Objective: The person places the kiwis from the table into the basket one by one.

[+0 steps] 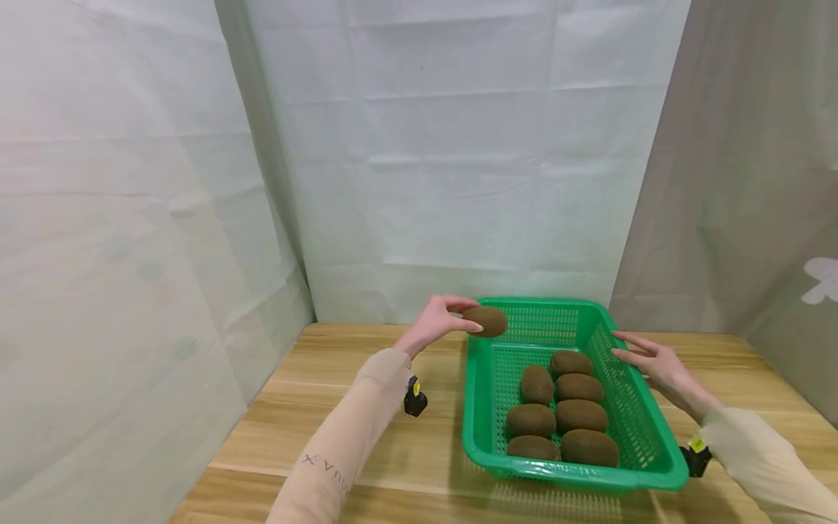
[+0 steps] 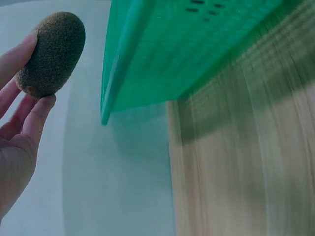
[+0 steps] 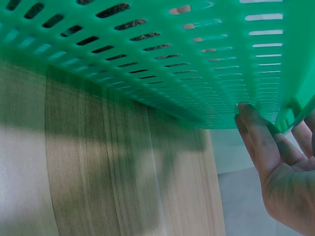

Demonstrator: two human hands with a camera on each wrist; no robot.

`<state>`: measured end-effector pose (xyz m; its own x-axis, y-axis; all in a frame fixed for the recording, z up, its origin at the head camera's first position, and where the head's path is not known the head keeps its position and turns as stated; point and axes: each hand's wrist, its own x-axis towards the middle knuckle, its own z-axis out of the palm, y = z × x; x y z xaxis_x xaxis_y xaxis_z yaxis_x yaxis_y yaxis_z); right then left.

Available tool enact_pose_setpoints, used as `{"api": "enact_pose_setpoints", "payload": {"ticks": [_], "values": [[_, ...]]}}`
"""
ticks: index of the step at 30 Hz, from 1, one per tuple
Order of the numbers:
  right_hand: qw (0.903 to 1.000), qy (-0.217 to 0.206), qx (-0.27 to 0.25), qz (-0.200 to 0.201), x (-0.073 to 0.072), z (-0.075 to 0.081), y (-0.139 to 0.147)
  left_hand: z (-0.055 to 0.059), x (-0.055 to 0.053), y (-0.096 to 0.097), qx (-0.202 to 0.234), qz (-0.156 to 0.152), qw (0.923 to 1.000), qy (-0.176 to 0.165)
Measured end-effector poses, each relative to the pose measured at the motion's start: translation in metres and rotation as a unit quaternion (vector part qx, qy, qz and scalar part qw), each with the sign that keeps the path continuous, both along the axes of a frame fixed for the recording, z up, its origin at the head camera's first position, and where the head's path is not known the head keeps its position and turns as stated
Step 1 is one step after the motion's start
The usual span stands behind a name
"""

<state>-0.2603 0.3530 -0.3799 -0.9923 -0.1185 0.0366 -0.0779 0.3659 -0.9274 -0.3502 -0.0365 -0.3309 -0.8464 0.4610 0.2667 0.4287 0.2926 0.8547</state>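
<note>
In the head view, my left hand [image 1: 440, 320] pinches a brown, fuzzy kiwifruit [image 1: 487, 321] between thumb and fingers, above the far left corner of a green plastic basket [image 1: 481, 393]. The left wrist view shows this kiwifruit [image 2: 53, 53] gripped at one end, beside the basket's outer wall [image 2: 162, 64]. My right hand [image 1: 664, 371] holds the basket's right rim. From the right wrist, some fingers [image 3: 261, 140] lie against the outer wall and others reach over the rim. Several more kiwifruit [image 1: 579, 388] lie inside, toward the near and right side.
The basket stands on a wooden table [image 1: 386, 451] with light planks. Pale cloth sheets [image 1: 458, 145] hang behind the table and along its left, with a greyer one [image 1: 740, 182] at the right. Each wrist wears a small black device [image 1: 414, 397].
</note>
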Motion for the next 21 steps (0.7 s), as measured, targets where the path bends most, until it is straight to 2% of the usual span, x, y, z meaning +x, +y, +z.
{"api": "enact_pose_setpoints", "payload": {"ticks": [6,11,21], "values": [[0.9999,0.0,0.008,-0.006,0.002,0.001,-0.002,0.005,-0.003,0.023,-0.005,-0.027,0.9995,0.018],[0.9999,-0.001,0.008,-0.012,0.002,0.001,0.0,0.006,-0.004,0.038,0.002,-0.029,0.9994,0.017],[0.9999,-0.005,0.0,-0.013,0.003,0.001,-0.003,-0.002,-0.005,0.071,0.016,-0.028,0.9995,0.004]]}}
